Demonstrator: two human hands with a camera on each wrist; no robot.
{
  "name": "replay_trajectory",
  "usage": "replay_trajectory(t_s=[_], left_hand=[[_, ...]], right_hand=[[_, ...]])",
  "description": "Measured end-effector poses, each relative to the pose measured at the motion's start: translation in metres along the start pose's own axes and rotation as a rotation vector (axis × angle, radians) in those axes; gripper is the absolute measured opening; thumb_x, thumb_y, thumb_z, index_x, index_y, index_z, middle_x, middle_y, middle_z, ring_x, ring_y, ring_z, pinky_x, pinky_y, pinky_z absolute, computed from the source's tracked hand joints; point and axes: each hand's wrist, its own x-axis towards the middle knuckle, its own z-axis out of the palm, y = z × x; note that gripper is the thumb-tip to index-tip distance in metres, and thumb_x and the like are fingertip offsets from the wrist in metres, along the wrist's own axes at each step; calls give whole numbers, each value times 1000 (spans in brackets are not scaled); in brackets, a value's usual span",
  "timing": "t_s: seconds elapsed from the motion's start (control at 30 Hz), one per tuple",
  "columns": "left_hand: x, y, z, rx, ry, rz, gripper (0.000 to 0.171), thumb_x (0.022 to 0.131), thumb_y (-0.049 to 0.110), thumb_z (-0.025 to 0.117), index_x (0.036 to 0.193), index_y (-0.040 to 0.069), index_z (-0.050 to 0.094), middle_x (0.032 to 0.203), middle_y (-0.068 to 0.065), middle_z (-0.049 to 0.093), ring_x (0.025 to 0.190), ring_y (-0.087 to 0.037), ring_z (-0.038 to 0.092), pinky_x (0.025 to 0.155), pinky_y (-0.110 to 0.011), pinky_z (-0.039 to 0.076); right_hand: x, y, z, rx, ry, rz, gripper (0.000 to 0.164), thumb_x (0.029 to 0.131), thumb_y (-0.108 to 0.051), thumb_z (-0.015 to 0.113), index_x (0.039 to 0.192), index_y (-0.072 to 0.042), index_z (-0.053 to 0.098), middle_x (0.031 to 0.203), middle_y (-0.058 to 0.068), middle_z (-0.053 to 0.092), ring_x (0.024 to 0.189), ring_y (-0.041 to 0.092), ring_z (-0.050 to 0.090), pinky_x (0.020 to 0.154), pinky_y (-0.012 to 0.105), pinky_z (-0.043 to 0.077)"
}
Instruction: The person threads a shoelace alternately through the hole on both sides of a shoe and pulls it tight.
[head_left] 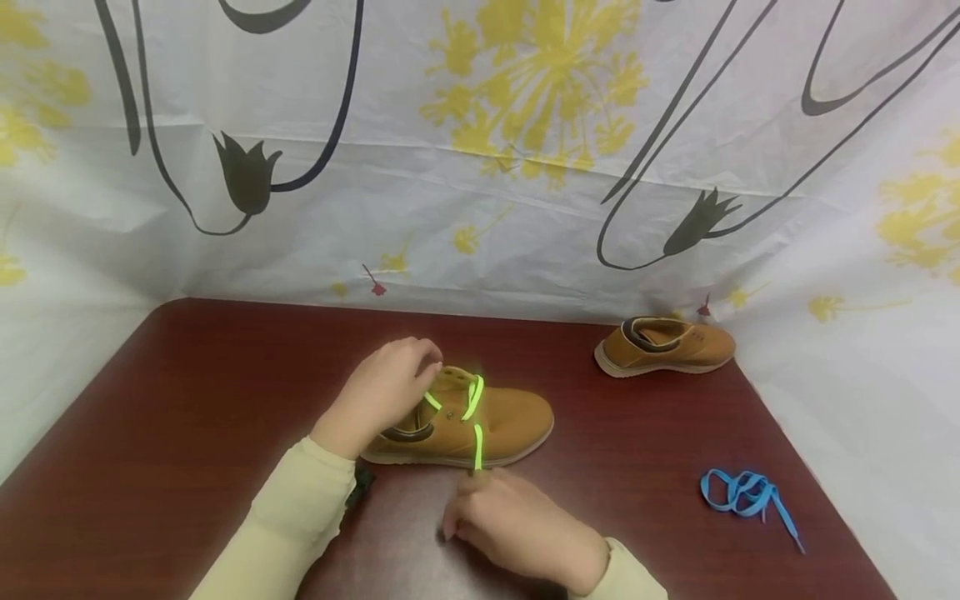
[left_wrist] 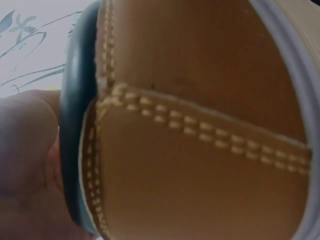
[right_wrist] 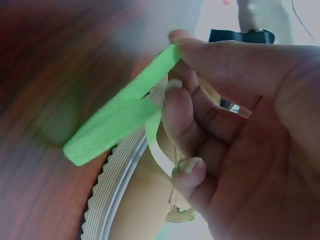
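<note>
A tan shoe [head_left: 517,421] with a dark padded collar lies on the table, toe to the right. Bright green shoelace [head_left: 474,398] runs through its front eyelets. My left hand [head_left: 386,387] is over the shoe's opening, curled fingers gripping the upper edge by the tongue; the fingertips are partly hidden. In the left wrist view the stitched side of the shoe [left_wrist: 200,125] fills the picture, with part of the hand behind the collar. Below the shoe, my right hand [head_left: 517,521] pinches the green lace [right_wrist: 120,110] between thumb and fingers, a folded length sticking out past the fingertips.
A second tan shoe [head_left: 675,346] without visible lace sits at the back right of the dark red table [head_left: 225,375]. A blue shoelace [head_left: 742,493] lies loosely coiled near the right edge. Patterned white sheeting [head_left: 375,233] hangs behind and at both sides.
</note>
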Motion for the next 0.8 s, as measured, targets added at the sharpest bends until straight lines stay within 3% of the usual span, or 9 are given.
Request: replay_trajectory(t_s=[0.13,0.23,0.37,0.47,0.6,0.8], left_hand=[[1,-1,1,-5,-51,53,32,108,35,45,108,15,70,89,3,67,86,-16,62,84,-40,53],[1,-2,4,-13,-89,57,36,109,40,42,109,17,70,91,5,68,88,-14,63,84,-39,53],[1,-3,10,-13,-103,55,33,107,39,48,116,16,70,106,3,74,97,-15,69,88,-40,56],[2,-3,11,-4,-111,57,33,106,39,50,116,15,71,107,2,74,99,-16,70,89,-40,56],[2,-3,11,1,-123,56,33,106,39,50,116,15,71,106,3,74,98,-15,69,90,-40,56],[2,-4,10,7,-132,60,27,106,35,52,112,16,70,96,5,71,87,-12,65,82,-37,54]], right_hand=[[1,7,-2,143,-36,-33,11,95,-17,69,95,-28,72,93,-18,66,93,-2,58,89,21,44],[2,13,-2,281,-74,-38,15,98,-14,63,99,-26,73,94,-16,65,94,-4,56,94,21,44],[4,21,-5,525,-41,-88,19,100,-9,59,106,-17,75,97,-8,68,89,-6,54,87,15,48],[4,28,-9,687,32,-148,20,99,-6,59,110,-10,75,97,-1,70,85,-5,54,78,14,50],[2,34,-18,757,139,-221,29,93,5,59,114,-8,74,100,3,72,88,5,59,82,20,52],[-2,36,-31,713,345,-236,31,92,5,66,117,-10,74,104,1,71,93,14,63,80,22,53]])
